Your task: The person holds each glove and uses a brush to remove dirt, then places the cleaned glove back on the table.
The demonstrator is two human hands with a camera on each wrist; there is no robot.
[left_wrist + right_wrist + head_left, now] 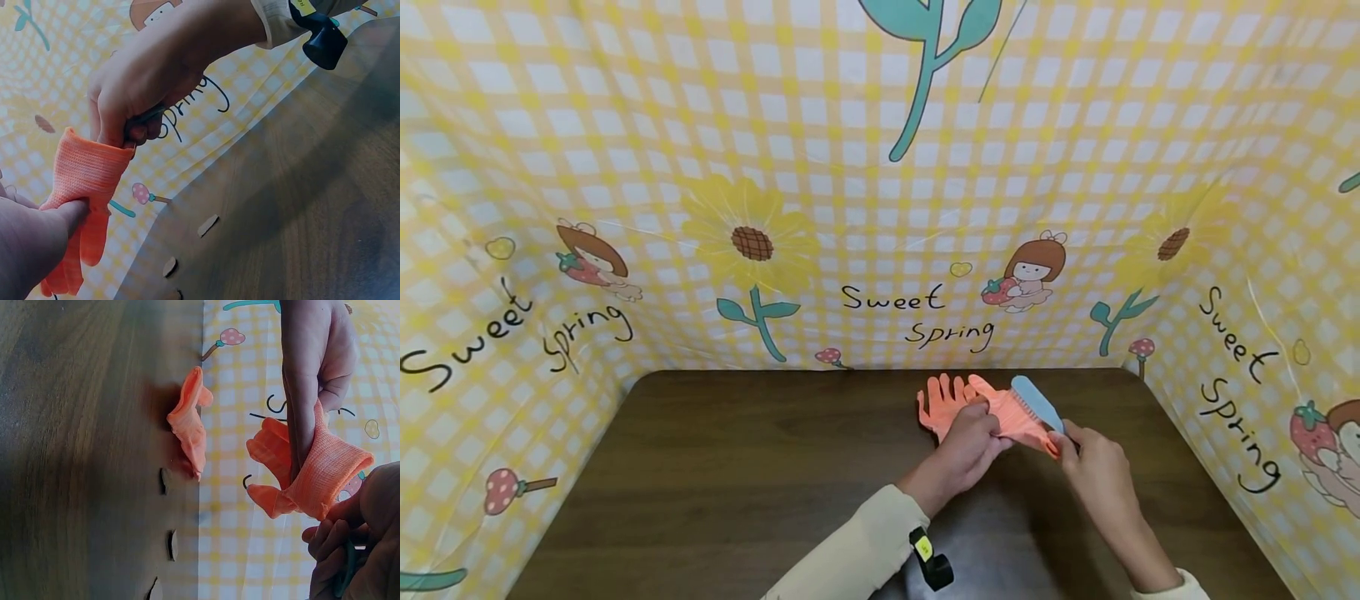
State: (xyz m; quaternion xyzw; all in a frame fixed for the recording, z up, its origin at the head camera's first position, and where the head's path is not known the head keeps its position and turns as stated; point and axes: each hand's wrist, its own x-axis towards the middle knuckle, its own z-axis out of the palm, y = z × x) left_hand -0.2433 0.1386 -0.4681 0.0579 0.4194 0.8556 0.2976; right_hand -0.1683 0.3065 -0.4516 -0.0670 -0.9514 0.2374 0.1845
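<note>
An orange knitted glove (pixel 1018 419) hangs above the table, pinched by my left hand (pixel 972 442) between thumb and fingers; its cuff (pixel 94 159) points toward my right hand. The right hand (pixel 1097 467) grips a light blue brush (pixel 1033 400) by its handle. In the head view the bristles face the glove and lie against or very near it. Right fingertips also touch the cuff's edge in the right wrist view, where only a bit of the handle (pixel 347 569) shows. A second orange glove (pixel 189 425) lies on the table beyond the hands.
Brown wooden table (pixel 737 483) with a yellow checked, printed cloth (pixel 865 208) standing round its back and sides. Several small flat brownish pieces (pixel 208 225) lie near the table's edge in the wrist views. A black wrist camera (pixel 934 567) sits at the left sleeve.
</note>
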